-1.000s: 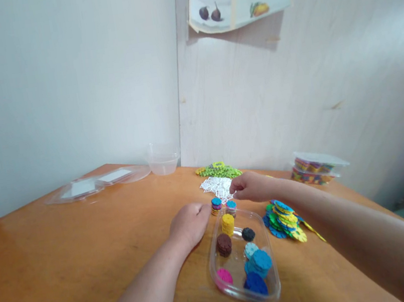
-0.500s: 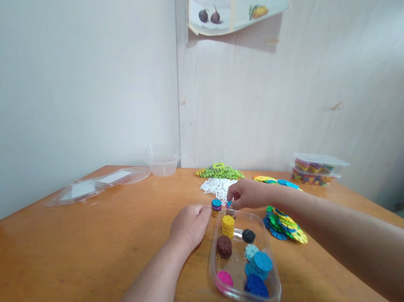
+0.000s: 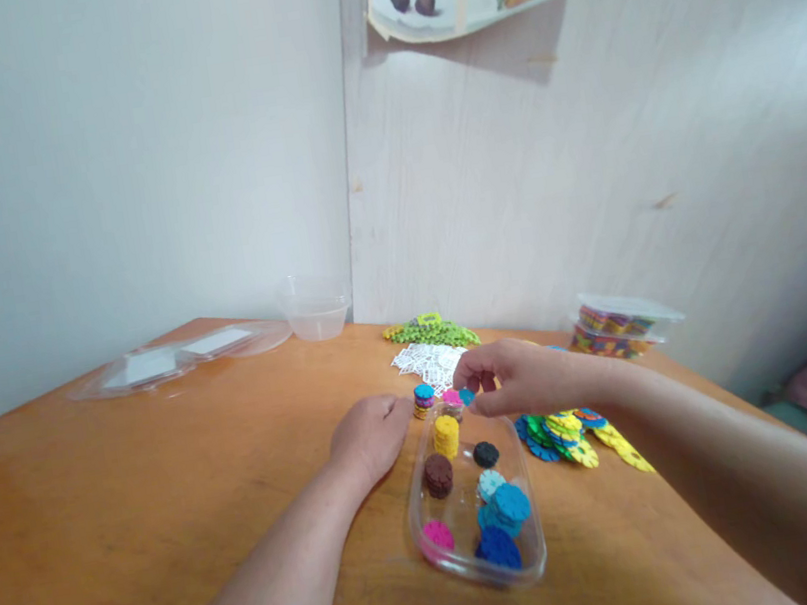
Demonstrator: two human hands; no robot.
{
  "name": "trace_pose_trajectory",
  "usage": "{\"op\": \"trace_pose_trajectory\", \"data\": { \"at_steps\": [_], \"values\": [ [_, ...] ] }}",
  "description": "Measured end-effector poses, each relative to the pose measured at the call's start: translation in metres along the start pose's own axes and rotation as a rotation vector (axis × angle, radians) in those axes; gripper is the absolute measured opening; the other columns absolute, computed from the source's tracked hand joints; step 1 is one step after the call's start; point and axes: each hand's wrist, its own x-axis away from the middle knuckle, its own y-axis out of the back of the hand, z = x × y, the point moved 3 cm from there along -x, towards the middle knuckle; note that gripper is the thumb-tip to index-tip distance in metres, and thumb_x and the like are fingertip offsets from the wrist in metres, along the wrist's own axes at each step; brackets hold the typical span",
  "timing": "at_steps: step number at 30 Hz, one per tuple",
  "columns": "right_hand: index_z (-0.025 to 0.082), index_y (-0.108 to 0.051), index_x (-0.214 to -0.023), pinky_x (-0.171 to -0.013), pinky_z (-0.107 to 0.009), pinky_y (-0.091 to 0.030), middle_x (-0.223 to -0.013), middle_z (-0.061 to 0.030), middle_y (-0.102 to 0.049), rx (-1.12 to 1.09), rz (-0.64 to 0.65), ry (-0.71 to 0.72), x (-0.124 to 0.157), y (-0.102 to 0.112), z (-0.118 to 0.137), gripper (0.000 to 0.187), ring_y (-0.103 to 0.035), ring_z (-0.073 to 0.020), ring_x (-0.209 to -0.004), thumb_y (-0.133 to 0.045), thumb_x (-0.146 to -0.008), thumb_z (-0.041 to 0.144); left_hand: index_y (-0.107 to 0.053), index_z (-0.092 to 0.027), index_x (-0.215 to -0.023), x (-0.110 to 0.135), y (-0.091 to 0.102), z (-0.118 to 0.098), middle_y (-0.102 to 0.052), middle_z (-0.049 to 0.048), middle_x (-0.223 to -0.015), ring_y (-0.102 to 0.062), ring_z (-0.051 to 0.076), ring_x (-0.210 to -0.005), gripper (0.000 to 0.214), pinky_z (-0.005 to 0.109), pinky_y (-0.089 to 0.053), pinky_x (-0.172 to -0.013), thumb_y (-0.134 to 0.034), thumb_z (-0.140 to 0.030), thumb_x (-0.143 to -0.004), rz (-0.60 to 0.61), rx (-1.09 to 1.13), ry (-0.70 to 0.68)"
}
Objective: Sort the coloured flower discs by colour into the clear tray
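Curled and resting on the table, my left hand (image 3: 374,436) has its fingertips beside a small stack of multicoloured notched discs (image 3: 424,398); the inside of that hand is hidden. My right hand (image 3: 506,378) is over the far end of a clear plastic tub, with thumb and fingers closed on a small blue disc (image 3: 467,396). Just left of it is a pink disc (image 3: 452,396) on a second small stack. In the clear tub (image 3: 417,533) stand yellow discs (image 3: 446,436), brown discs (image 3: 440,476), black discs (image 3: 485,454), pink ones (image 3: 439,537) and several blue shades (image 3: 510,503).
Behind lie white lattice pieces (image 3: 428,362) and green pieces (image 3: 439,335). Large flower discs (image 3: 564,435) are spread under my right forearm. A clear bowl (image 3: 317,310) and flat lids (image 3: 147,366) lie back left; lidded boxes (image 3: 615,326) stand back right.
My right hand has moved slightly right, and the blue disc at its fingertips shows apart from the pink one. My left hand stays beside its stack. The view has tilted down a little.
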Motion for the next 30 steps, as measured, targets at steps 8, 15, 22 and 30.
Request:
{"op": "trace_pose_trajectory", "data": {
  "at_steps": [8,15,22,30],
  "values": [
    [0.026,-0.063,-0.105,-0.067,-0.023,-0.041,-0.097,0.0002,-0.066,0.005,0.143,0.056,0.060,-0.005,0.043,0.030,-0.057,-0.0143,-0.083,-0.062,-0.075,0.020,-0.055,-0.018,-0.056,0.000,0.002,-0.002,-0.060,0.0035,-0.058,-0.051,0.016,-0.060,0.050,0.026,-0.026,-0.054,-0.034,-0.049,-0.088,-0.002,0.000,-0.012],
    [0.025,-0.063,-0.100,-0.071,-0.025,-0.042,-0.094,0.0005,-0.066,0.033,0.127,0.101,0.068,-0.010,0.043,0.024,-0.057,-0.0146,-0.080,-0.064,-0.076,0.023,-0.054,-0.018,-0.056,-0.001,-0.001,0.001,-0.060,0.0032,-0.058,-0.052,0.016,-0.060,0.052,0.026,-0.028,-0.055,-0.033,-0.052,-0.089,-0.005,0.010,-0.017],
    [0.026,-0.064,-0.104,-0.070,-0.023,-0.042,-0.097,0.0009,-0.067,0.004,0.094,0.100,0.064,-0.009,0.042,0.028,-0.057,-0.0133,-0.083,-0.062,-0.077,0.020,-0.054,-0.018,-0.056,-0.001,0.000,0.001,-0.059,0.0029,-0.057,-0.051,0.016,-0.059,0.051,0.026,-0.026,-0.054,-0.033,-0.052,-0.088,-0.003,0.007,-0.012],
    [0.021,-0.062,-0.096,-0.064,-0.024,-0.041,-0.087,-0.0008,-0.065,-0.032,-0.038,-0.018,0.046,-0.005,0.033,0.019,-0.056,-0.0137,-0.075,-0.061,-0.077,0.025,-0.055,-0.017,-0.056,0.000,0.001,0.000,-0.061,0.0043,-0.061,-0.051,0.016,-0.061,0.051,0.025,-0.027,-0.056,-0.033,-0.049,-0.089,0.006,0.011,-0.020]
  ]
}}
